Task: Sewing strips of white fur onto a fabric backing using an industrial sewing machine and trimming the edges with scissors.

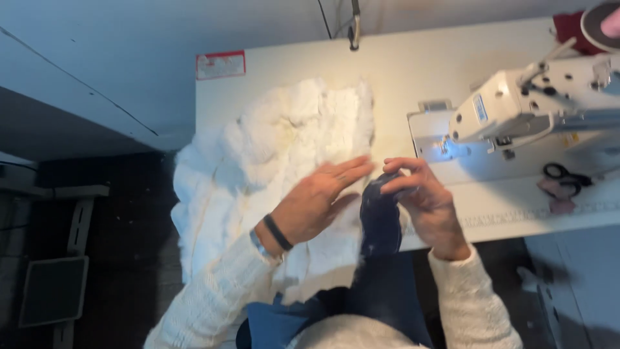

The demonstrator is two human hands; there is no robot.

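While my right hand [423, 197] pinches the top of a dark navy fabric strip [381, 220] between thumb and fingertips, my left hand [323, 194] lies flat and open, fingers together, on the fluffy white faux-fur piece [258, 161]. The navy strip sits between both hands, touching the right, just beside the left palm; its long axis runs from the pinch down toward my lap, hanging over the near edge of the desk [400, 71]. Right hand is the one on it, left is close but not gripping it. The fur lies left of the strip, spread over the desk and spilling off its left corner. A dark band [278, 232] is on the left wrist.

Right of the hands: white sewing machine [536, 110], a small blue rectangular label [480, 108] on its head, lit needle area. Black-handled scissors [565, 174] near the machine base. A red-bordered rectangular sticker [220, 64] sits at the far left corner of the desk. Pink thread spool [610, 22] top right, partly cut off.
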